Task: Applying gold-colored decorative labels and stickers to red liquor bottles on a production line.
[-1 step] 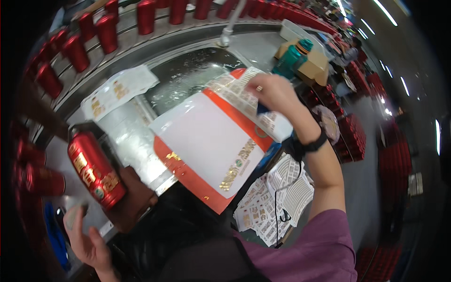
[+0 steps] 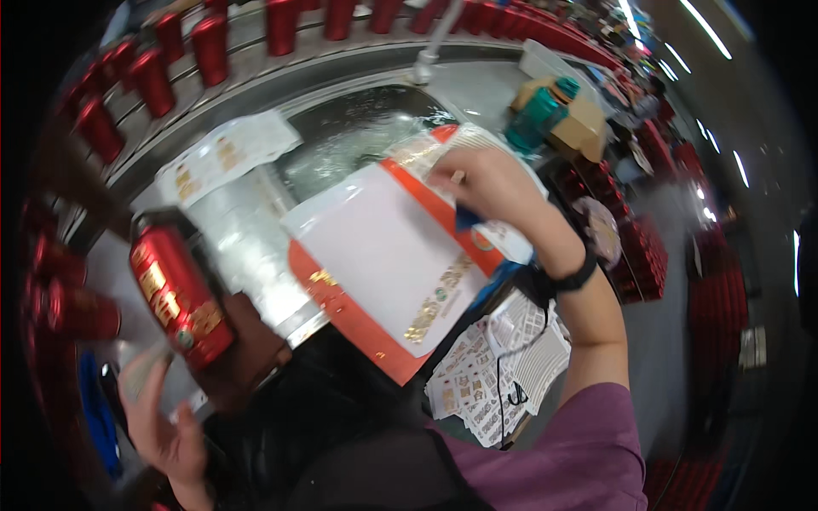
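My right hand (image 2: 492, 192), a dark band on its wrist, is over the far right of an orange-bordered white sheet (image 2: 375, 247) with gold lettering along its near right edge. Its fingers are curled together; what they pinch, if anything, does not show. Something dark blue (image 2: 466, 217) lies just under the palm. At the lower left my left hand (image 2: 162, 430) is slightly blurred, fingers apart and holding nothing, with a greyish covering on one finger. Close above it a red bottle (image 2: 181, 298) with gold decoration lies tilted on a dark brown support (image 2: 260, 341).
Beyond the sheet lies a water-filled basin (image 2: 358, 128). Printed decal sheets (image 2: 226, 153) rest on its left rim, and a stack of them (image 2: 477, 375) sits below my right arm. A teal bottle (image 2: 538, 115) stands by a cardboard box (image 2: 584, 128). Red bottles (image 2: 210, 51) line a conveyor behind.
My right hand has moved down and left, from the printed sheets onto the orange border. The left hand has shifted slightly with its fingers still apart. The whole view has shifted a little.
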The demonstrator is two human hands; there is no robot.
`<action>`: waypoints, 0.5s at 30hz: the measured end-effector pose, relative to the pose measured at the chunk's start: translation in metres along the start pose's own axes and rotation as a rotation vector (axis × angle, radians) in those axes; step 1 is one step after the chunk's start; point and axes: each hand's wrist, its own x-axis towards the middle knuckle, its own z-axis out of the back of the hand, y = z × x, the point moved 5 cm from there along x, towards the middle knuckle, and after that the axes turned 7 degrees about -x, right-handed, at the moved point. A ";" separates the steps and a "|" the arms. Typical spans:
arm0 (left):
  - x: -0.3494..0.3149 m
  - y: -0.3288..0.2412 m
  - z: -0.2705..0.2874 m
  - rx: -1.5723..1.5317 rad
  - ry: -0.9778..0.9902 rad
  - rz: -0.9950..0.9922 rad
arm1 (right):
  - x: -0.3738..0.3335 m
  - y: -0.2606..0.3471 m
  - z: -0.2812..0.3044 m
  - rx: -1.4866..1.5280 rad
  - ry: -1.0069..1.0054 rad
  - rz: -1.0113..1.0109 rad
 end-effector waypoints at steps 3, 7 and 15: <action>0.052 -0.037 -0.039 -0.194 0.231 -0.146 | -0.005 0.125 0.005 0.366 0.112 0.351; 0.042 -0.043 -0.071 -0.841 0.519 0.112 | -0.017 0.209 0.033 0.583 0.181 0.619; -0.022 0.015 -0.036 -1.029 0.438 0.463 | -0.020 0.186 0.025 0.710 0.232 0.222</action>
